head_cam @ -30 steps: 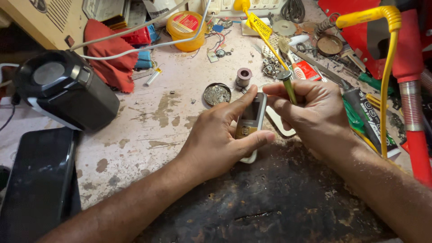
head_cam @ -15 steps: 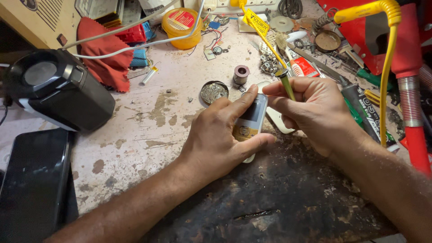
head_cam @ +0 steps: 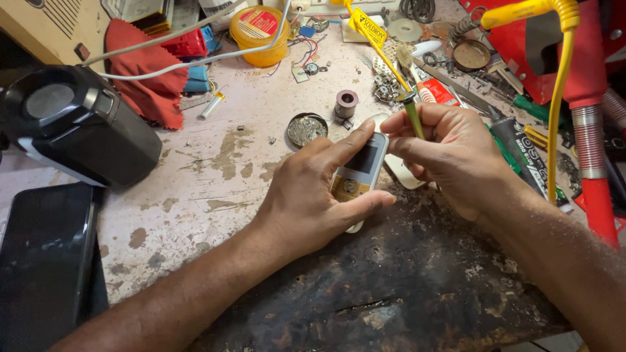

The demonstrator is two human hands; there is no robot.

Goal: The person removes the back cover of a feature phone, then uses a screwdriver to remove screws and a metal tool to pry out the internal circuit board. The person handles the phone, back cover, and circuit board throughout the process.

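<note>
**Head view: small phone pinned on a cluttered repair bench**

Head camera, looking down: the left hand (head_cam: 306, 195) presses a small white phone (head_cam: 357, 177) flat on the bench, forefinger laid along its top edge and thumb closed against its lower side, so the phone sits clamped between them at the middle of the bench, partly on the dark scorched mat (head_cam: 391, 287). The right hand (head_cam: 450, 153) pinches a green-handled tool (head_cam: 412, 117) between thumb and fingers, upright, just beside the phone's upper right corner; its tip is hidden behind the fingers.

To do this well, I judge the holding hand should keep the phone from sliding while the tool hand rests its heel on the mat for steadiness, working with light pressure.

The worn pink bench (head_cam: 195, 176) is stained and crowded: a black speaker (head_cam: 78, 127) at left, a dark flat tablet (head_cam: 42, 261) below it, a red cloth (head_cam: 147, 72), a yellow tub (head_cam: 261, 32), a round tin of small parts (head_cam: 306, 129), and a yellow cable (head_cam: 561, 98) at right.
</note>
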